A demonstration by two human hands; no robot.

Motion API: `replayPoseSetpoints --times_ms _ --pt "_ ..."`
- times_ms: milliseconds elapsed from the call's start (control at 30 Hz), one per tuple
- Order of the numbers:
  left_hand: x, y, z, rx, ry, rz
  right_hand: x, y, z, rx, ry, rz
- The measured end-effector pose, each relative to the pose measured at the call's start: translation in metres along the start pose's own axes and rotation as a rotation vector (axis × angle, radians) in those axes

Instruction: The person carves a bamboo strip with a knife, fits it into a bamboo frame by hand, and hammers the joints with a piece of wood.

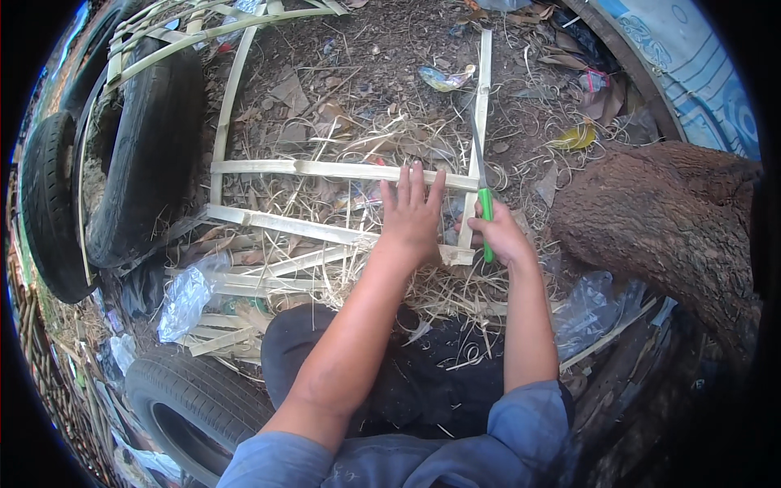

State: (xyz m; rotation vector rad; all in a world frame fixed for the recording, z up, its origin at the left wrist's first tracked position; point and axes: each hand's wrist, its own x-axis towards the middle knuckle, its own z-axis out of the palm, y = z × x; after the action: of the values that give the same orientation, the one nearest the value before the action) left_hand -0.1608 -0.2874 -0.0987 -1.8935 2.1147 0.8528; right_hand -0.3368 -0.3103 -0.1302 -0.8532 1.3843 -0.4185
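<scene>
Presently, we find the left hand (pixel 412 220) palm down with its fingers spread apart, laid across the upper cross strip (pixel 342 169) near that strip's right end. We record the right hand (pixel 506 237) clamped on the green handle of a knife (pixel 487 220), whose long, thin blade points away from the person, close alongside the right long strip (pixel 483 89).

We locate the pale, flat strips on the ground in front of the person. The right ends of the upper cross strip and the lower cross strip (pixel 285 224) meet the right long strip; their left ends meet the left long strip (pixel 232 98). We cannot tell whether these joints are fastened.

Around and below the strips, we observe curled shavings (pixel 455 297), some on the person's dark trousers. Further out, we note a brown trunk (pixel 651 211) to the right and a yellow leaf (pixel 575 137) just beyond it. To the left stand black tyres (pixel 150 154), with a slatted frame (pixel 175 41) above them and a clear plastic bag (pixel 191 297) nearby. We log another tyre (pixel 191 390) at lower left.
</scene>
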Motion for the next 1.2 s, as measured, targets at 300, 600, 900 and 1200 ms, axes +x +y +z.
replayPoseSetpoints --times_ms 300,600,900,1200 --pt "0.006 0.004 -0.005 -0.020 -0.065 0.015 0.000 0.016 -0.009 0.111 -0.019 -0.044" --pt "-0.013 0.017 -0.022 0.033 -0.063 0.080 -0.005 0.012 -0.016 0.098 0.015 -0.100" --pt "-0.044 0.030 -0.004 -0.041 0.403 0.175 -0.020 -0.013 -0.003 0.000 0.127 -0.210" --pt "-0.070 0.033 -0.023 -0.146 0.550 0.231 -0.050 -0.045 0.005 0.057 0.086 -0.318"
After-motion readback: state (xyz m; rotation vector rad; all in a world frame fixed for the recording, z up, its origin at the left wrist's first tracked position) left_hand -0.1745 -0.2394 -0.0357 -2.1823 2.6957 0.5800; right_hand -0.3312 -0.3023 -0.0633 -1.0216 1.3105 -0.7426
